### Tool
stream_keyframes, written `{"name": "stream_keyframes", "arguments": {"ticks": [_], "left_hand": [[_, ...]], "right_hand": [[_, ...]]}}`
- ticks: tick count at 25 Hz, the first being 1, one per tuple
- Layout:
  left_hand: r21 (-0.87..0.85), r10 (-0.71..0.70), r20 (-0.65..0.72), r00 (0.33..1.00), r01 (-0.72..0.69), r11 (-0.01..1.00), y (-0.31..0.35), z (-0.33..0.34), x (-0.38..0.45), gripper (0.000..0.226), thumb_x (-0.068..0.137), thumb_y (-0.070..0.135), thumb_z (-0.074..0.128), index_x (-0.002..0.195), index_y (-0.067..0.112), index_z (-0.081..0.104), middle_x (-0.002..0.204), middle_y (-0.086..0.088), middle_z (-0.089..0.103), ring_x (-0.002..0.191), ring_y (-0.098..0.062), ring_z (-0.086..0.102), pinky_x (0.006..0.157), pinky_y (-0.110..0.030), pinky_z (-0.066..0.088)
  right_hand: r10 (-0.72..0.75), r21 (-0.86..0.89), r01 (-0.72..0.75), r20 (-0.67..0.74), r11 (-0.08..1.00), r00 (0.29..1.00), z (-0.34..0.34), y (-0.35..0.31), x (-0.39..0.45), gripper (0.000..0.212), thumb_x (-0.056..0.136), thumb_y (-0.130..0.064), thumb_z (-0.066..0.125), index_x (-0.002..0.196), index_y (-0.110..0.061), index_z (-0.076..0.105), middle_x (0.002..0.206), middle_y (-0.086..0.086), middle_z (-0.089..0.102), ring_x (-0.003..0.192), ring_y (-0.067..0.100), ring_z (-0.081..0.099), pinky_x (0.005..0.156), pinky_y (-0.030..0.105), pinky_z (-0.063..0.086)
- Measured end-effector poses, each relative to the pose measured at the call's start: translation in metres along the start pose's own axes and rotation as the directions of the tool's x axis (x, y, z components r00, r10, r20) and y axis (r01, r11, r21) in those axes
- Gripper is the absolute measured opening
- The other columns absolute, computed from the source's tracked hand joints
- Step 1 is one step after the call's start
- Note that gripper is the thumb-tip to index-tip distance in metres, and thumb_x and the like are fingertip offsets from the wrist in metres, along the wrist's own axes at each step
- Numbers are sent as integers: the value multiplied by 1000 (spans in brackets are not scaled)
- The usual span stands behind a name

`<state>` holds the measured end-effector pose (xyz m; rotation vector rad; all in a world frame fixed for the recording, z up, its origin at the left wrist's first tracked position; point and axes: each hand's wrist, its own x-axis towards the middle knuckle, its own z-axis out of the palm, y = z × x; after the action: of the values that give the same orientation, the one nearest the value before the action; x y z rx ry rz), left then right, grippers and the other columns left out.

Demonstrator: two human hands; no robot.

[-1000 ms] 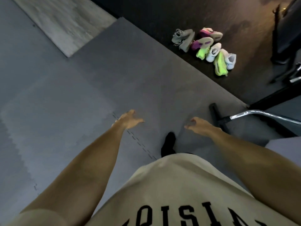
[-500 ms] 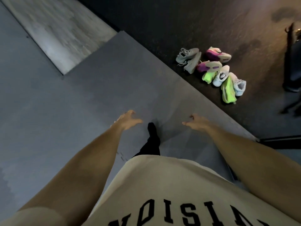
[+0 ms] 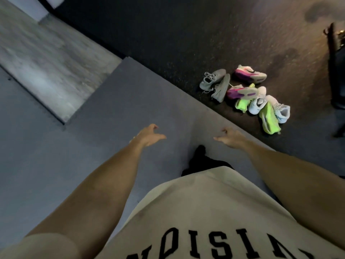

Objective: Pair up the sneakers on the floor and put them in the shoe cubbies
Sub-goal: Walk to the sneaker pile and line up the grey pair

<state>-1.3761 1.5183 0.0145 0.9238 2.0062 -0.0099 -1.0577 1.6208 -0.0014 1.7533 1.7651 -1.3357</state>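
A heap of sneakers lies on the dark speckled floor ahead to the right: two grey ones (image 3: 216, 85), two pink-and-purple ones (image 3: 249, 72), two neon green ones (image 3: 268, 118) and two white ones (image 3: 258, 103), jumbled against each other. My left hand (image 3: 148, 135) and my right hand (image 3: 232, 136) hang out in front of me over the grey mat, both empty with fingers loosely apart, well short of the heap. No shoe cubbies are in view.
I stand on a grey foam mat (image 3: 93, 146) whose edge runs diagonally just before the sneakers. A pale wood-look panel (image 3: 50, 58) lies at the upper left. Dark equipment (image 3: 336, 68) stands at the right edge. My black-shod foot (image 3: 199, 154) is forward.
I have walked closer: the sneaker heap has come nearer and lower in view. The metal bar seen on the right earlier is out of view. Both hands stay empty.
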Motion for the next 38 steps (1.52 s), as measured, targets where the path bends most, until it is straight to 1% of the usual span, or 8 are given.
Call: {"name": "stream_keyframes", "arguments": {"ticks": [5,11,14,19,25,31,34,38], "left_hand": [[65,40,32,999,-42,997,61,-71,95,85,53,68,65,128,33,45,136,0,50,116,-26,53,103,-50,40],[143,96,96,991,-109,984,151,-151,191,69,73,54,73,130,29,44,131,-3,52,103,-22,56,102,-50,42],[188,137,150,979,-164,968,195,-181,232,67,76,54,72,131,29,43,132,-2,49,111,-25,54,100,-49,43],[299,189,236,953,-257,919,270,-220,302,77,65,61,70,131,33,42,132,-2,48,115,-24,51,101,-49,42],[367,258,381,888,-402,839,369,-258,390,77,66,55,72,134,33,43,143,-5,41,126,-26,45,106,-51,37],[426,253,483,838,-477,769,446,-244,452,77,66,54,73,134,33,43,142,-6,42,128,-27,44,106,-52,36],[452,230,495,838,-475,755,459,-211,487,79,63,56,74,133,34,44,142,-4,42,127,-26,45,105,-51,37],[479,233,488,841,-481,734,462,-148,552,77,65,55,74,133,37,43,140,-1,44,124,-23,48,104,-50,38]], "right_hand": [[3,44,-1,-48,999,999,-57,-49,81,70,85,-44,66,142,-13,39,144,10,44,127,32,48,104,39,41],[53,77,-50,-33,996,998,-147,-110,153,65,84,-45,65,138,-17,44,139,9,49,126,28,48,102,38,42],[60,152,-47,-82,987,995,-185,-132,175,62,82,-47,67,134,-19,48,133,6,54,120,27,52,97,36,43],[171,216,-138,-140,967,975,-233,-150,209,74,77,-56,65,139,-22,42,136,6,53,123,29,51,103,43,43],[369,395,-273,-192,877,910,-287,-177,246,63,82,-47,68,133,-18,45,130,10,57,117,30,54,100,45,45],[463,506,-314,-199,803,864,-322,-174,293,68,82,-47,67,138,-16,42,136,11,54,122,30,52,103,44,43],[468,529,-334,-140,780,873,-320,-154,336,67,84,-46,66,138,-16,42,137,10,53,124,30,50,102,40,41],[459,514,-349,-100,784,883,-294,-111,415,70,81,-51,65,139,-21,41,142,7,49,128,29,48,107,44,39]]}}
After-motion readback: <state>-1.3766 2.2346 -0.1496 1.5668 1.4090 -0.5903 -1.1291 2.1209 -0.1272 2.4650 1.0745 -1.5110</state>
